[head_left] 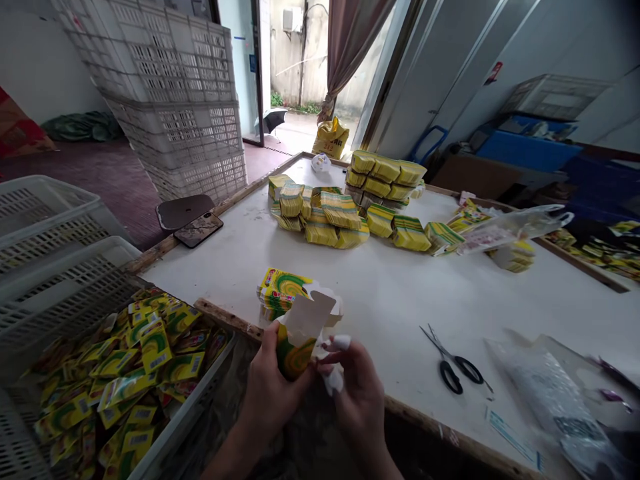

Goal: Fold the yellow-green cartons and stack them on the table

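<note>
My left hand (pixel 275 373) is wrapped round a small yellow-and-green carton (pixel 296 353), whose white end flap stands up, open. My right hand (pixel 357 393) is at the carton's right edge, fingers curled in and white coverings on the thumb and a fingertip. Its fingers seem to pinch that edge, though the exact contact is partly hidden. Just beyond, a stack of flattened cartons (pixel 285 287) with white flaps lies on the white table (pixel 380 300).
Bundled cartons (pixel 320 217) are piled farther back. A crate of cartons (pixel 233 343) stands at left, near a phone (pixel 199 230). On the right lie black-handled scissors (pixel 453 365) and a clear plastic bag (pixel 555 393). Stacked white crates (pixel 185 100) rise behind.
</note>
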### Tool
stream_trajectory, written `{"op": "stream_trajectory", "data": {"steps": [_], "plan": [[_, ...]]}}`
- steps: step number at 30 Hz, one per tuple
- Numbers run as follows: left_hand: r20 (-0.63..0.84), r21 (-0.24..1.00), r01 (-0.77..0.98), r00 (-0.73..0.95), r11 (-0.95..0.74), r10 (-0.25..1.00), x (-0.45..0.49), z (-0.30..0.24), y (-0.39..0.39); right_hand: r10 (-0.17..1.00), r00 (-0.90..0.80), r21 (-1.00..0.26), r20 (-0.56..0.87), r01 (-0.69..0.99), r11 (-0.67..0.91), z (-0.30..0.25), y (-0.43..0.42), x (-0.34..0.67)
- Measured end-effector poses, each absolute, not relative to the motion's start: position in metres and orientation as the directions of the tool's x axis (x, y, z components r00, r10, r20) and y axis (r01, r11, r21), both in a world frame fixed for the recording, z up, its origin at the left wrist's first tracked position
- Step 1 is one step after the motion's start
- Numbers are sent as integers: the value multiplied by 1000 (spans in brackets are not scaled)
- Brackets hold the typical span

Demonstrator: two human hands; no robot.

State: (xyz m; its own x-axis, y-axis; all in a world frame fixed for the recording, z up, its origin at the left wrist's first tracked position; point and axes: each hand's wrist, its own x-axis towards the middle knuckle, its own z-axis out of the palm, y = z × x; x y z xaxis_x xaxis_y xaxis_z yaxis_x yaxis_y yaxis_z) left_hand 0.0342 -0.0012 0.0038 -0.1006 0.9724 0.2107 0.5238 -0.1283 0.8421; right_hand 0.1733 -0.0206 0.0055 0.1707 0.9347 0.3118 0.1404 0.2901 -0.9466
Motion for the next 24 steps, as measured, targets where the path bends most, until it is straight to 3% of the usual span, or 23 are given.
{"op": "stream_trajectory", "data": {"steps": [2, 5, 8, 10, 13, 15, 18, 21, 24], "plan": [[314, 777, 583, -30, -239, 949, 30, -1, -1, 958, 180, -971, 224, 120, 205, 18, -11, 185], [436, 698, 588, 104, -408, 894, 26, -6, -2, 992, 60, -989, 108, 106, 102, 36, 5, 198], [504, 663, 560, 156, -497, 849, 26, -10, -5, 991, -49, -974, -121, -188, -128, 39, 13, 194], [546, 642, 562, 142, -521, 826, 28, -13, -7, 932, -183, -820, -312, -444, -362, 32, 12, 186], [584, 596, 605, 125, -528, 802, 30, -16, -8, 826, -365, -581, -430, -589, -563, 17, 7, 175], [586, 558, 632, 158, -537, 795, 29, -16, -7, 845, -343, -577, -410, -620, -532, 10, 4, 176], [609, 443, 701, 222, -559, 761, 25, -12, -2, 918, -221, -711, -329, -582, -395, 7, 3, 189], [652, 267, 763, 306, -588, 693, 19, -4, 5, 958, -175, -882, -228, -380, -279, 13, 5, 203], [663, 128, 757, 415, -641, 623, 16, 6, 13, 970, -147, -950, -191, -220, -221, 18, 8, 205]]}}
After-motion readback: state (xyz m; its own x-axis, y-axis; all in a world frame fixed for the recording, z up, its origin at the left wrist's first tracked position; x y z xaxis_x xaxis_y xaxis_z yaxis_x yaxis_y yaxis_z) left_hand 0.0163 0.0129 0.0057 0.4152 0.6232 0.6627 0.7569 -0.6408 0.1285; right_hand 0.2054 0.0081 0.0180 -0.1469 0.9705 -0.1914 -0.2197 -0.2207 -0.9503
